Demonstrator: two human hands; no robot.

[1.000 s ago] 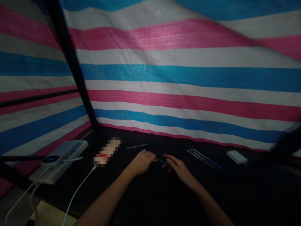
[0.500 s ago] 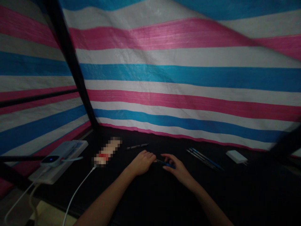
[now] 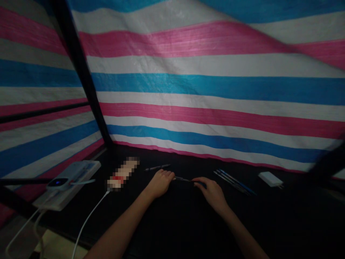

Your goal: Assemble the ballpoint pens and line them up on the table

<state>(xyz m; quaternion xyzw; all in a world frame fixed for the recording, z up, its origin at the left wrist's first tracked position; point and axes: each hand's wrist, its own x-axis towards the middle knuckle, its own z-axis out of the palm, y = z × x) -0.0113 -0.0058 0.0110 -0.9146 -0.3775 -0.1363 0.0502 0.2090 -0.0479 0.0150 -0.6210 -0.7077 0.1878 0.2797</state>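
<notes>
A slim dark pen [image 3: 183,179] stretches between my two hands just above or on the black table. My left hand [image 3: 161,182] is closed around its left end, with the fingers hiding that tip. My right hand [image 3: 211,190] pinches the right end between thumb and fingers, where a bluish part shows dimly. Behind my left hand lies another dark pen [image 3: 157,167]. To the right of my right hand, several pens [image 3: 233,181] with silver and blue parts lie side by side.
On the black table [image 3: 172,223], a white charger [image 3: 270,179] lies right. Left are a blurred-out phone-shaped object [image 3: 122,174] with a white cable [image 3: 86,223], and a power strip [image 3: 64,201] bearing a device with a lit display [image 3: 58,182]. A striped sheet [image 3: 188,82] hangs behind.
My right hand has shifted right and its fingers have closed in a pinch on the pen. My left hand has moved slightly left and away. More of the pen shows between them.
</notes>
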